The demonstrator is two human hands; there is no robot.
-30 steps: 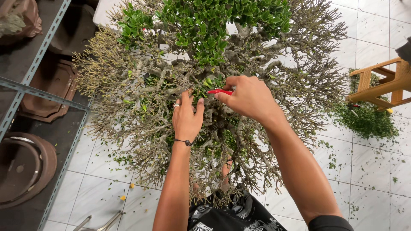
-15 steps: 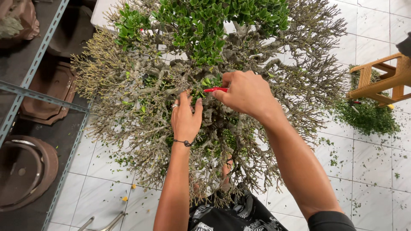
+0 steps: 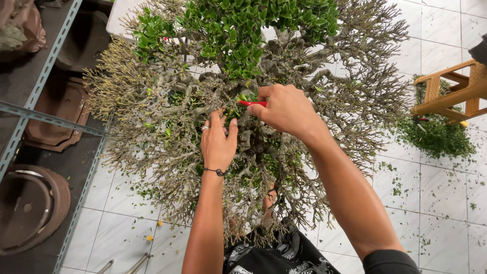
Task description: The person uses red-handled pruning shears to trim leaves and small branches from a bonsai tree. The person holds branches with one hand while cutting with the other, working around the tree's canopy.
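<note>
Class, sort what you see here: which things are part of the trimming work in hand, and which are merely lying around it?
In use:
- bonsai tree
- red-handled tool, gripped in the right hand
- left hand, among the twigs

Lying about:
- brown pots on the metal shelf
- wooden stool
- heap of green clippings on the tiled floor

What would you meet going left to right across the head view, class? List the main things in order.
Brown pot on the metal shelf → left hand on the bonsai branches → right hand holding red-handled cutters → pile of green clippings → wooden stool.
</note>
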